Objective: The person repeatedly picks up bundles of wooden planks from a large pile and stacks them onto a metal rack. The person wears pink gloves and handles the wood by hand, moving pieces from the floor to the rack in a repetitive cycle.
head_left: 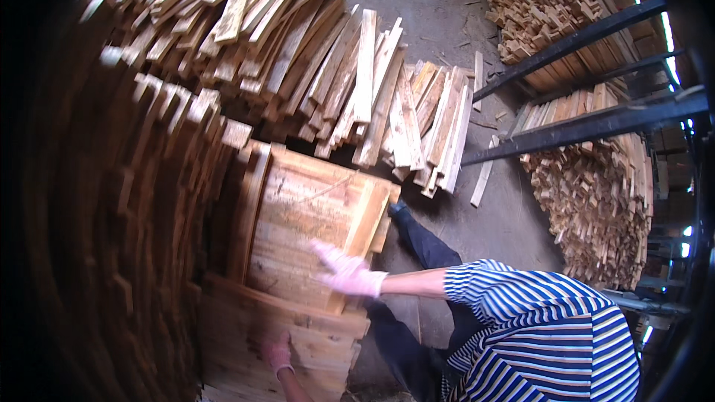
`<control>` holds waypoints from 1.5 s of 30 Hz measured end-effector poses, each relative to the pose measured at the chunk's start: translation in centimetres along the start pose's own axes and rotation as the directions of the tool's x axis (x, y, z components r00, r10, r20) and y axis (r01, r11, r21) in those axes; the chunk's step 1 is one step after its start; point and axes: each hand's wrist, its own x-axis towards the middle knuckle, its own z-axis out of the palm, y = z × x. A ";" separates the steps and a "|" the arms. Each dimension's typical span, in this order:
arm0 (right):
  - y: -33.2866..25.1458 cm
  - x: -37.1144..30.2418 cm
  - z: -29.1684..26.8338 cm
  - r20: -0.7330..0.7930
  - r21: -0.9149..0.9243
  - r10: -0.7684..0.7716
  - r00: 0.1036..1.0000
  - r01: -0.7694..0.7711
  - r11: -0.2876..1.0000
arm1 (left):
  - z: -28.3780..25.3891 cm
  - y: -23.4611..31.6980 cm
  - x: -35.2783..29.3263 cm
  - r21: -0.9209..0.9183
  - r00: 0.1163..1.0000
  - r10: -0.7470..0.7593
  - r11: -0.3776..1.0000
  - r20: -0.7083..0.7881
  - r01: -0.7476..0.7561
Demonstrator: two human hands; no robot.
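Wooden panel [298, 201] lies just under and beyond the right hand [346, 272], its flat boards running away from that hand, with a pale strip [362, 225] along the side nearest the striped sleeve [477, 283]. On my feed the right hand is free, its fingers extended and blurred; I cannot tell whether it touches the panel or floats just over it. Below it, the left hand [278, 351] rests on the darker lower boards [246, 316]; whether it grips an edge or merely lies flat, I cannot make out. Where the lower boards meet the panel, blur hides from me how they overlap.

I judge the panel stiff and fairly heavy, awkward by breadth more than fragile, and the sawn wood looks rough enough not to slip, though splinters seem likely. I would take hold at two opposite edges, keeping the fingers off the thin strip in case it is loose.

To the left of both hands stands a tall, dark stack of boards [149, 253]; farther beyond the right hand, loose slats [313, 67] lie heaped at uneven angles
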 end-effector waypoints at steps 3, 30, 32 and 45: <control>7.7 5.3 -9.5 -0.372 0.075 0.248 0.894 -0.237 0.969 | -2.7 7.5 -1.9 -0.153 0.985 0.023 0.987 -0.169 -0.049; 28.7 4.8 -38.7 -0.214 0.866 0.533 0.819 -0.094 0.492 | -1.6 73.8 1.3 0.068 0.868 0.490 0.866 0.078 -0.495; 27.5 6.3 -40.0 -0.134 0.895 0.497 0.857 -0.111 0.433 | -1.5 73.1 -3.7 -0.218 0.841 0.494 0.865 0.221 -0.451; 28.5 7.6 -43.7 -0.108 0.962 0.636 0.764 -0.080 0.260 | 4.1 80.6 -3.6 -0.800 0.384 0.724 0.392 0.573 0.454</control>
